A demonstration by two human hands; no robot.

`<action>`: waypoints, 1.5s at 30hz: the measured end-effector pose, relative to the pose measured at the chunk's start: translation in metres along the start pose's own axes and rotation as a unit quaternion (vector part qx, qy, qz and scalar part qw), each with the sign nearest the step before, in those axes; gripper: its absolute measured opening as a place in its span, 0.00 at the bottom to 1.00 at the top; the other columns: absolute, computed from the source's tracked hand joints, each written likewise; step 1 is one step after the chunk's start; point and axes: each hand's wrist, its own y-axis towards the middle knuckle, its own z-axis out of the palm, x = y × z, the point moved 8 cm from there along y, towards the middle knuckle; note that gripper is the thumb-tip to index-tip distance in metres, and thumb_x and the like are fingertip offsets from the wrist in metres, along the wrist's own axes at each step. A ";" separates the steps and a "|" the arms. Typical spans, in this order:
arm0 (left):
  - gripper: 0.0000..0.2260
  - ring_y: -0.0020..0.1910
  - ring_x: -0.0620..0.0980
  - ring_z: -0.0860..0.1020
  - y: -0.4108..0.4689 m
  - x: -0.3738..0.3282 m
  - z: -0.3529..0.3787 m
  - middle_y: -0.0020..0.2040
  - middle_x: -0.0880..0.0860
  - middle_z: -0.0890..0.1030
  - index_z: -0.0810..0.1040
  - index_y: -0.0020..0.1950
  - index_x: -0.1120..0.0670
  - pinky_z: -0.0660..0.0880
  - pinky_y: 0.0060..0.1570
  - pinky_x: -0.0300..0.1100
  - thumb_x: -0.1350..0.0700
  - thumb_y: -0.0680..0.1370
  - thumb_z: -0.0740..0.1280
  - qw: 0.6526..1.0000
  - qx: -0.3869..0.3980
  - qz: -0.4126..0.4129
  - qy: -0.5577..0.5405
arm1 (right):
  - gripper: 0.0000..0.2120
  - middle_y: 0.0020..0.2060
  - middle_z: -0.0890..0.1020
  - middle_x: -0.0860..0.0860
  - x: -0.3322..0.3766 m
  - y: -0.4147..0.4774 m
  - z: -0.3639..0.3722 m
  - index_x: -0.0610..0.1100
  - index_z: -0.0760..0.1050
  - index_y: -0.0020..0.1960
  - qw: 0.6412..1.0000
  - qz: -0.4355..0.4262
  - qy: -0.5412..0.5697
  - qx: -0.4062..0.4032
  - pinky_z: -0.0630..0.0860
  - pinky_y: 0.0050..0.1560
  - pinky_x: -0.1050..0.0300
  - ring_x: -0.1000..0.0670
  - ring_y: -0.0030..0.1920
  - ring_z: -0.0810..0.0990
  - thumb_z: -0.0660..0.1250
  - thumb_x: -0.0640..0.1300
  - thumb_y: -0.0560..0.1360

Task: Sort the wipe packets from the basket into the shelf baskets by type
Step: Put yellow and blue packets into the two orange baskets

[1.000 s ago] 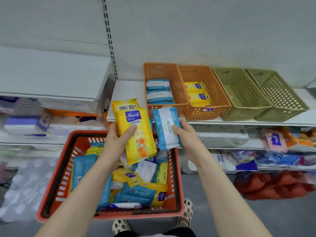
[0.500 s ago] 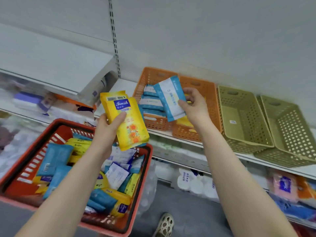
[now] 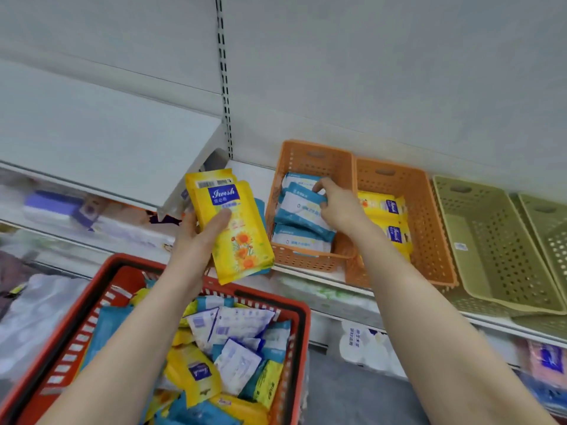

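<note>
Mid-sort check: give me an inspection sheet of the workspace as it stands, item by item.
Surface: white shelf carries four baskets in a row.
Job's things: red basket holds mixed packets. Left orange basket holds blue-and-white packets. Right orange basket holds yellow packets. Green baskets show no packets.
Clutter: nothing seen.
Grips: left hand holds a yellow packet above the red basket, with a blue edge showing behind it. Right hand holds a blue-and-white packet inside the left orange basket.
Cables: nothing seen.
Surroundings: grey wall panel; stocked lower shelves, blurred, with white packs.
</note>
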 end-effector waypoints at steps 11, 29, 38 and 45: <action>0.25 0.52 0.54 0.84 0.036 -0.004 0.019 0.58 0.52 0.84 0.74 0.68 0.52 0.82 0.44 0.49 0.48 0.73 0.74 1.000 0.011 0.003 0.004 | 0.14 0.53 0.79 0.48 -0.001 0.021 0.055 0.50 0.73 0.59 0.973 -0.043 -0.085 0.209 0.77 0.49 0.50 0.46 0.49 0.78 0.65 0.38 0.76; 0.32 0.54 0.54 0.84 0.042 -0.008 0.024 0.60 0.53 0.83 0.72 0.69 0.54 0.82 0.43 0.48 0.45 0.68 0.74 0.999 0.029 0.011 -0.007 | 0.05 0.45 0.82 0.49 0.017 0.006 0.021 0.50 0.76 0.52 0.997 -0.067 -0.023 -0.009 0.74 0.42 0.53 0.46 0.45 0.80 0.65 0.43 0.77; 0.28 0.55 0.52 0.83 0.018 -0.018 0.051 0.60 0.51 0.82 0.68 0.71 0.51 0.81 0.48 0.50 0.49 0.72 0.70 0.996 0.080 0.021 -0.045 | 0.12 0.42 0.81 0.44 0.064 -0.042 0.000 0.45 0.75 0.57 0.880 0.016 0.474 0.033 0.78 0.44 0.49 0.48 0.39 0.80 0.67 0.51 0.78; 0.23 0.55 0.54 0.83 -0.003 -0.008 0.054 0.60 0.52 0.83 0.70 0.69 0.51 0.81 0.47 0.52 0.49 0.75 0.68 0.996 0.080 -0.005 -0.049 | 0.12 0.31 0.78 0.51 0.046 -0.054 0.001 0.44 0.70 0.38 0.873 0.042 0.486 0.018 0.72 0.32 0.61 0.56 0.30 0.76 0.69 0.43 0.77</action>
